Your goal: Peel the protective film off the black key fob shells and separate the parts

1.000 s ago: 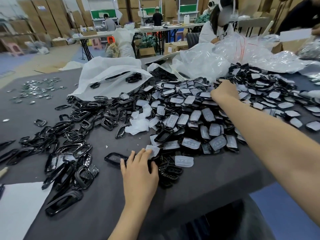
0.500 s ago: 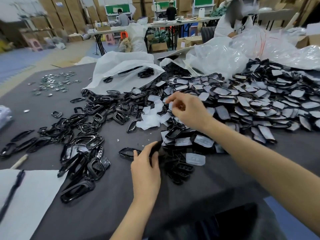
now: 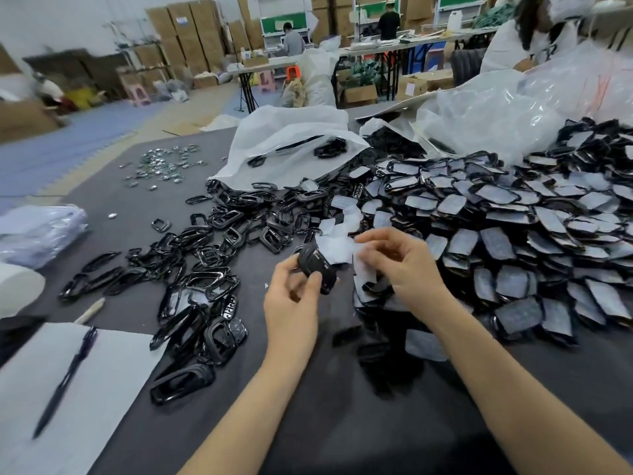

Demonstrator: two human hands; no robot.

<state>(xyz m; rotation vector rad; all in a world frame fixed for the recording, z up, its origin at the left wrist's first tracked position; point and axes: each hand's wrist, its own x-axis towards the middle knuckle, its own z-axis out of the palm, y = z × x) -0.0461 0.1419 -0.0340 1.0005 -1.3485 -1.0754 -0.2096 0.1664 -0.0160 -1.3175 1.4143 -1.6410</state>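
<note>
Whereas apart before, both now meet | left hand (image 3: 291, 299) pinches shell (image 3: 315, 265) | right hand (image 3: 407, 265) pinches film (image 3: 335, 250)

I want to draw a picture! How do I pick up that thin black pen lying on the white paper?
Pinch the thin black pen at the middle of its barrel, coming down from above. It lies flat and slanted on the white paper sheet, so both long sides are free for finger and thumb.

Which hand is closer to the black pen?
Left. The left hand, holding a key fob shell, is right of the pen; the right hand, pinching film, is farther right.
</note>
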